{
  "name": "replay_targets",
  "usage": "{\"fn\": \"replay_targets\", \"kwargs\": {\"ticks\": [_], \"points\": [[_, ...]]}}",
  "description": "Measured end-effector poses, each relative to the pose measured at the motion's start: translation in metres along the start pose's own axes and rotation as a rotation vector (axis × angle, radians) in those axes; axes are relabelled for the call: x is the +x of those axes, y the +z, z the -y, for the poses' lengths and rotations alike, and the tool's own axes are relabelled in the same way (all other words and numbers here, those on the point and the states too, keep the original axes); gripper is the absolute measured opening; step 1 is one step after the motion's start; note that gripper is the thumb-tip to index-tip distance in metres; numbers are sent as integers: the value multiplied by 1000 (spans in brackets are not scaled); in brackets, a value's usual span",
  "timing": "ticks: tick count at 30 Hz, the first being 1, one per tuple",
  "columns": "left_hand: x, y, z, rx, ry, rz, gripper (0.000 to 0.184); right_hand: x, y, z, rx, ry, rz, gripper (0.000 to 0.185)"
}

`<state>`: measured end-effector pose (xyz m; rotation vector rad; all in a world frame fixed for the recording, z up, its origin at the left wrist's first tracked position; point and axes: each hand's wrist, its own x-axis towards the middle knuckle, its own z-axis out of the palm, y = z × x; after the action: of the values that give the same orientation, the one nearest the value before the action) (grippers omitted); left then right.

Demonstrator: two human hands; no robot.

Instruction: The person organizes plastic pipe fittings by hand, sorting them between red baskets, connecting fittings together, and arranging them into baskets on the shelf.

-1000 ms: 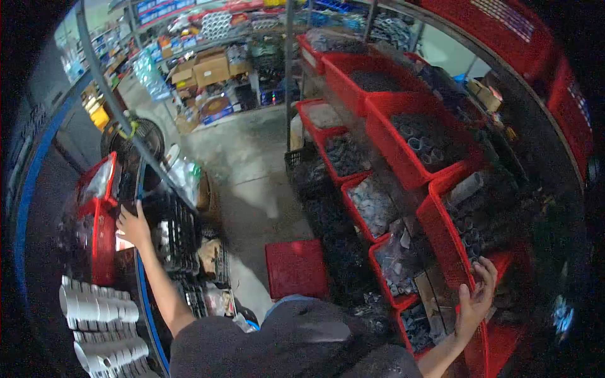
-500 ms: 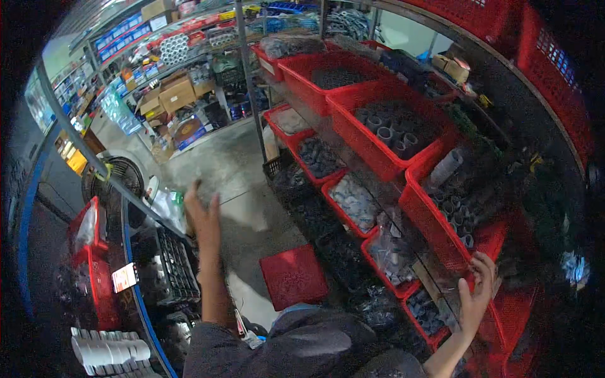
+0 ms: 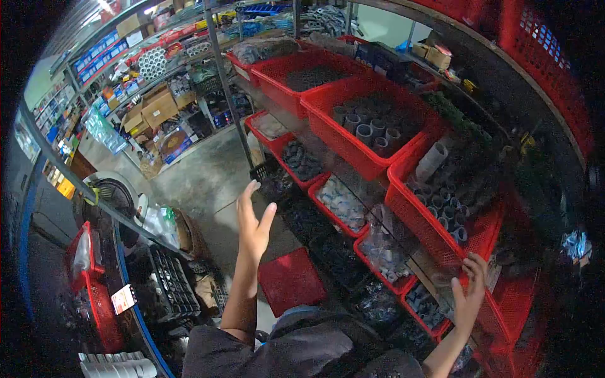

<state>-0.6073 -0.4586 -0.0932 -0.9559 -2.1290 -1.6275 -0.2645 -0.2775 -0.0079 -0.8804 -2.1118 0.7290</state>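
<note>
My left hand is raised over the aisle floor, with its fingers stretched up and thumb apart; nothing is in it. At the right, my right hand has its fingers bent over the rim near the corner of a red plastic crate, and the thumb stands off on the outer side. Inside that crate are several grey pipe fittings and a longer pale tube. Behind it, a second red crate holds more grey ring-shaped fittings.
Lower red bins with small fittings line the shelf below. A red stool stands on the aisle floor. At left are a metal post, a black crate and a fan. Cardboard boxes sit farther back.
My left hand has moved right, towards the lower bins, and stays open. My right hand keeps to the crate's rim. The view has shifted slightly, so the shelves appear farther left.
</note>
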Motion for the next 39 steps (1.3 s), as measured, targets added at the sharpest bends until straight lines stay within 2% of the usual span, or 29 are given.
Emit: {"fn": "replay_targets", "kwargs": {"ticks": [3,5,6,7,9,13,15,17,20,21,23,24,26,28,33,34,38,39], "points": [[1,-7,8,1,-37,-17,47,0,-1,-1,-35,-8,-1,33],[0,-23,20,322,78,-35,46,2,-1,1,-69,-42,9,33],[-3,-33,33,167,34,-86,44,2,2,5,13,-24,-17,33],[-5,-47,38,168,29,-105,44,5,4,8,95,-11,-41,34],[-15,-78,46,268,-172,-169,40,9,9,9,116,-35,-35,34],[-58,-118,80,271,-188,-271,36,17,19,9,76,-104,-39,32],[-71,-121,72,220,-354,-326,35,24,21,9,59,-121,-21,33],[-76,-111,65,227,-350,-260,34,28,17,8,55,-134,0,33],[-74,-82,59,-60,-391,-304,33,34,12,11,36,-116,-14,33],[-70,-70,53,-77,-390,-276,33,35,9,11,29,-138,4,32],[-57,-47,39,60,-248,-224,32,35,6,10,19,-134,-2,32],[-55,-34,42,-138,-290,-166,32,36,4,10,23,-146,9,32],[-35,-3,8,-183,-238,-69,33,37,-1,13,-12,-146,9,32],[-19,27,-2,-355,-79,48,35,38,-8,16,-53,-147,12,33],[25,86,-76,-590,101,250,41,56,-27,23,-200,-184,64,33],[33,92,-87,-526,119,347,43,61,-29,27,-214,-172,72,32],[54,133,-121,-750,23,500,41,87,-32,25,-242,-185,103,33],[60,149,-121,-688,113,508,42,97,-30,22,-240,-190,102,33]]}}
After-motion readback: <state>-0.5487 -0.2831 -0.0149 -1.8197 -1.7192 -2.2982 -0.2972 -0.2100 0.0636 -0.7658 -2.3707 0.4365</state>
